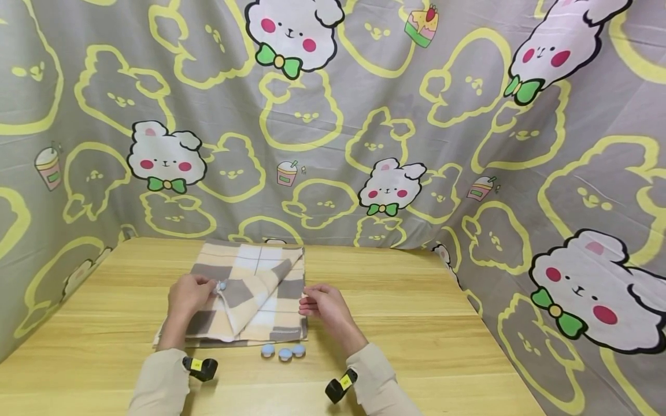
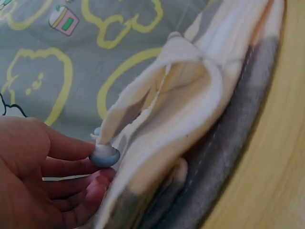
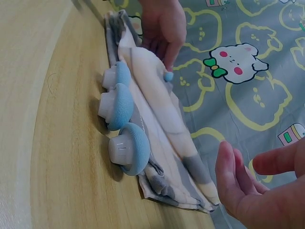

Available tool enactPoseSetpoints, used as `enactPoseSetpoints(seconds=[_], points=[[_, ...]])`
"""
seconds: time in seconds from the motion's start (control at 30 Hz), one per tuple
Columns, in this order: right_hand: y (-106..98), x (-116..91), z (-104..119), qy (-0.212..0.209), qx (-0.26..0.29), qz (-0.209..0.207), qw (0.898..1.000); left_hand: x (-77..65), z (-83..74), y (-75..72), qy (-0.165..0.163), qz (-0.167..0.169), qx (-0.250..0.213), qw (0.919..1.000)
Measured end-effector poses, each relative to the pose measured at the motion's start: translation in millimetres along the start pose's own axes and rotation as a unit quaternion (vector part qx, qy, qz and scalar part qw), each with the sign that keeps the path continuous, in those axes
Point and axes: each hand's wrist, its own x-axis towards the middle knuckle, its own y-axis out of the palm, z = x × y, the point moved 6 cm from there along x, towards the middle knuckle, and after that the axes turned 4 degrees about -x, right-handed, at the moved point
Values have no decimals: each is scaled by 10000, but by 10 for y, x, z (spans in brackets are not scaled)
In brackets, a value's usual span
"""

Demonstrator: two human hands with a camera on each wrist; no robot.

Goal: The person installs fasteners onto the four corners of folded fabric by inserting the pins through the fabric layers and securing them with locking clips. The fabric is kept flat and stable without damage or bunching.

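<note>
A folded plaid fleece blanket (image 1: 265,315) in beige, grey and white lies on the table, its upper layer turned back diagonally. At its left side my left hand (image 1: 189,296) pinches a blue-and-white mushroom-shaped clip (image 2: 105,158). A raised fold of the blanket meets this clip; whether it is fastened I cannot tell. Beside the blanket's right edge is my right hand (image 1: 329,311), its fingers loosely bent. In the right wrist view a gap shows between thumb and fingers, with nothing held. Three more mushroom-shaped clips (image 1: 285,354) lie along the blanket's near edge.
The wooden table (image 1: 395,306) extends on both sides of the blanket. A grey curtain (image 1: 322,138) with rabbit prints hangs behind it and along both sides. Each wrist wears a black camera (image 1: 340,386) near the sleeve cuff.
</note>
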Motion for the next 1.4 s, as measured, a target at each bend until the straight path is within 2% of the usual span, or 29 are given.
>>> enactPoseSetpoints(seconds=[0.2, 0.37, 0.53, 0.67, 0.8, 0.9, 1.07, 1.13, 1.23, 1.4], points=[[-1, -5, -6, -17, 15, 21, 10000, -9, 45, 3, -82, 3, 88, 9999], [-7, -5, -2, -32, -22, 12, 10000, -31, -14, -31, -142, -50, 90, 9998], [-4, -2, 2, -28, -2, 55, 10000, -63, -290, -69, 333, -403, 33, 9986], [-10, 7, -2, -13, -37, 25, 10000, -125, -623, 26, 825, -362, -109, 9959], [-19, 13, -6, -2, -103, -18, 9999, -214, -918, 265, 1147, 88, -177, 9932], [-21, 8, -4, -24, -119, 0, 9999, -317, -1092, 504, 1362, 668, -135, 9883], [-26, 10, -8, -11, -134, 10, 9999, -555, -1255, 903, 1526, 1864, -18, 9705], [-28, 12, -12, -6, -171, 3, 9999, -646, -1280, 1019, 1521, 2187, 65, 9638], [-27, 11, -6, -42, -214, -5, 9998, -747, -1311, 1126, 1626, 2377, 189, 9574], [-15, 11, 9, -77, -225, -4, 9997, -829, -1335, 1205, 1890, 2481, 349, 9495]])
